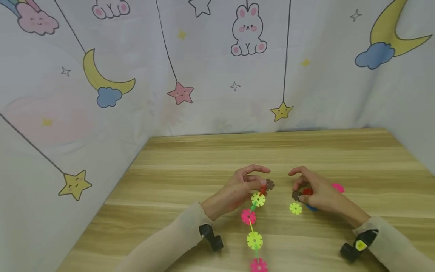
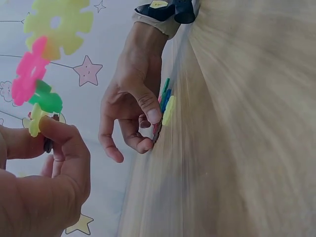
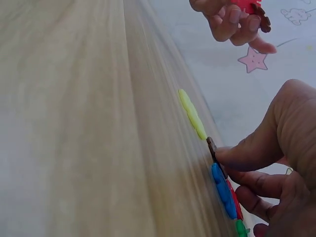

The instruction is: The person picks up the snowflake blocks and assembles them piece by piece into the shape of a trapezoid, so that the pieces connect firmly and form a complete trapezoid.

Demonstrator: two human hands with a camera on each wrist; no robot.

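My left hand (image 1: 234,192) pinches the top of a chain of notched plastic discs, with a red disc (image 1: 263,189) at the fingers and a brown disc (image 1: 270,184) beyond it. Below hang a yellow disc (image 1: 255,197), a green disc (image 1: 253,206), a pink disc (image 1: 245,217) and several more toward me. On the right, my right hand (image 1: 321,192) pinches a loose brown disc (image 1: 296,196) at the tabletop between thumb and index finger. A red disc (image 1: 307,191), a blue disc (image 3: 223,190) and a green disc (image 3: 241,228) lie close under that hand.
A loose yellow disc (image 1: 295,208) lies just in front of the right fingertips, and a pink disc (image 1: 338,187) behind the right hand. The wood-grain table (image 1: 204,155) ends at a printed cloth (image 1: 210,117) at the back and sides.
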